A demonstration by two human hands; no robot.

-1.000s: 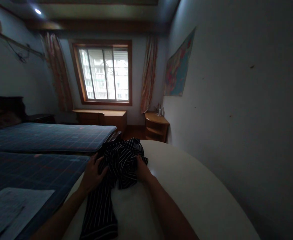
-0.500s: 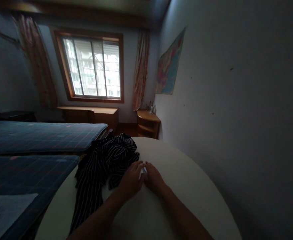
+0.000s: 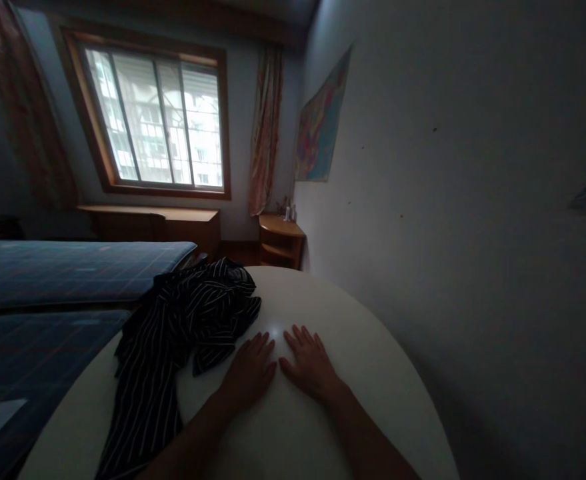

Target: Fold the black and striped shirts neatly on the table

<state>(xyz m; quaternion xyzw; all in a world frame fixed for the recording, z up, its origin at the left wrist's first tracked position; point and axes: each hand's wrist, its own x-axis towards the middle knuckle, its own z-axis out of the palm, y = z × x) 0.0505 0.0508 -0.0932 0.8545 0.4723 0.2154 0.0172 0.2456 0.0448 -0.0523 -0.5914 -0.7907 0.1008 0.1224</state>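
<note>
My left hand (image 3: 249,375) lies palm down on the white round table (image 3: 367,373), its fingers spread and holding nothing. Beside it, a little apart, my right hand (image 3: 309,363) rests flat on the tabletop too, fingers fanned out and thumb toward the left hand. A crumpled black garment with thin white stripes (image 3: 197,307) is heaped to the left of my hands. One long part of it trails toward the table's near left edge, partly behind my left forearm.
Two mattresses with blue plaid covers (image 3: 73,270) are on the left. A wooden desk (image 3: 193,215) stands under the window (image 3: 157,120). A small corner shelf (image 3: 281,227) holds little bottles. The bare wall (image 3: 447,267) rises along the right, with a map (image 3: 323,127) on it.
Half a second ago my hands were together with fingertips meeting; now they are apart and flat on the table. The view has turned slightly right, so the room appears shifted left.
</note>
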